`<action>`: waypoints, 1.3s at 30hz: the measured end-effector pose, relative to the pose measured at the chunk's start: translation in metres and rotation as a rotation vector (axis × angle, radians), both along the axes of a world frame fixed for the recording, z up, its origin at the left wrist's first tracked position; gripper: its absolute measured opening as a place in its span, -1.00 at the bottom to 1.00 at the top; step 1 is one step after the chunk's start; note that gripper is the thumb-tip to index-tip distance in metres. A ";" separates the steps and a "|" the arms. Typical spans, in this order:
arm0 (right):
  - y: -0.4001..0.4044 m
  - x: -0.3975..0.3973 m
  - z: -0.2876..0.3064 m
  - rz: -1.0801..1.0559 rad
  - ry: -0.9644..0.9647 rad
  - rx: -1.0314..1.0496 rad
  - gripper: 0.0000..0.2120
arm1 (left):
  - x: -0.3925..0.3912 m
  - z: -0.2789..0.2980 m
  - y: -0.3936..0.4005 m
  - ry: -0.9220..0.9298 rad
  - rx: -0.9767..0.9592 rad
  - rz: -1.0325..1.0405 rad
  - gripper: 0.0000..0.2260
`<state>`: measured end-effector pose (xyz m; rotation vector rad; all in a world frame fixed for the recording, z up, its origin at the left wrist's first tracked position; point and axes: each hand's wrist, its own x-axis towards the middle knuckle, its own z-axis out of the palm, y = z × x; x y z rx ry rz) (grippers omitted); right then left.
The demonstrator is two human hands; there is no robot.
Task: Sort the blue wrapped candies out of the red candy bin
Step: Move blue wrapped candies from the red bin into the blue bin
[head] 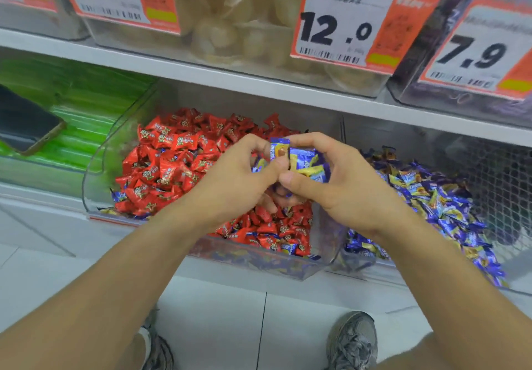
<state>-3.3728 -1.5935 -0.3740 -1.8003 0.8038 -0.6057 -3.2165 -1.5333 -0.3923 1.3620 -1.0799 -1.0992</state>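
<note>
Both hands meet above the middle of the red candy bin (pixel 95 174), a clear plastic bin on the lower shelf, heaped with red wrapped candies (pixel 161 162). The left hand (pixel 239 179) pinches one blue wrapped candy (pixel 279 149) between thumb and forefinger, its end standing up above the knuckles. The right hand (pixel 342 185) curls its fingers round a small bunch of blue and yellow wrapped candies (pixel 306 164), thumb pressed against the left thumb. More blue wrappers lie among the red ones along the bin's front wall and at its left front corner.

Just right of the bin, wall to wall, a second clear bin (pixel 345 243) holds a pile of blue candies (pixel 437 202). To the left, a bin of green packets (pixel 80 116) carries a dark phone (pixel 26 128) on top. The upper shelf edge (pixel 230 76) runs close above the hands, with price tags (pixel 342 24) hanging over it. Below, two grey sneakers (pixel 354 341) stand on white floor tiles (pixel 218 320).
</note>
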 end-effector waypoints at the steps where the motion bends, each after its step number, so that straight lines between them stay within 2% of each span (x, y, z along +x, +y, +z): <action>1: 0.000 -0.005 0.002 -0.023 -0.006 -0.025 -0.61 | -0.005 -0.001 -0.002 -0.045 -0.037 0.011 -0.81; 3: -0.002 -0.017 0.005 -0.105 -0.006 -0.049 -0.56 | -0.014 -0.002 -0.007 -0.130 -0.104 0.022 -0.83; 5: -0.007 -0.033 0.008 -0.193 0.009 -0.057 -0.56 | -0.023 -0.005 -0.014 -0.313 -0.178 0.029 -0.88; 7: -0.012 -0.054 0.010 -0.270 0.048 -0.048 -0.67 | -0.035 -0.007 -0.019 -0.502 -0.257 0.018 -0.89; 11: -0.021 -0.103 0.013 -0.323 0.174 -0.092 -0.86 | -0.073 -0.002 -0.029 -0.741 -0.394 -0.011 -0.86; 16: -0.031 -0.144 0.011 -0.381 0.129 0.019 -0.85 | -0.110 0.009 -0.062 -0.981 -0.446 -0.083 -0.81; 18: -0.041 -0.148 0.004 -0.423 0.143 0.033 -0.73 | -0.118 0.013 -0.079 -1.029 -0.346 -0.195 -0.67; 20: -0.050 -0.147 -0.002 -0.460 0.147 0.046 -0.60 | -0.122 0.017 -0.093 -1.075 -0.174 -0.368 -0.44; 22: -0.058 -0.146 -0.005 -0.478 0.096 0.050 -0.62 | -0.123 0.018 -0.097 -1.095 -0.079 -0.457 -0.30; 25: -0.062 -0.147 -0.004 -0.535 0.066 0.016 -0.73 | -0.112 0.018 -0.087 -1.116 -0.159 -0.355 -0.41; 29: -0.055 -0.140 0.002 -0.571 0.249 -0.154 -0.65 | -0.065 0.016 -0.051 -1.027 -0.357 -0.084 -0.79; 32: -0.046 -0.125 0.004 -0.547 0.350 -0.275 -0.58 | -0.027 0.001 -0.020 -1.042 -0.127 -0.118 -0.93; 35: -0.028 -0.096 0.008 -0.472 0.341 -0.410 -0.76 | -0.001 -0.026 -0.006 -1.112 0.068 -0.309 -0.86; 39: 0.000 -0.045 0.005 -0.271 0.293 -0.597 -0.93 | 0.014 -0.045 -0.010 -1.192 0.112 -0.413 -0.59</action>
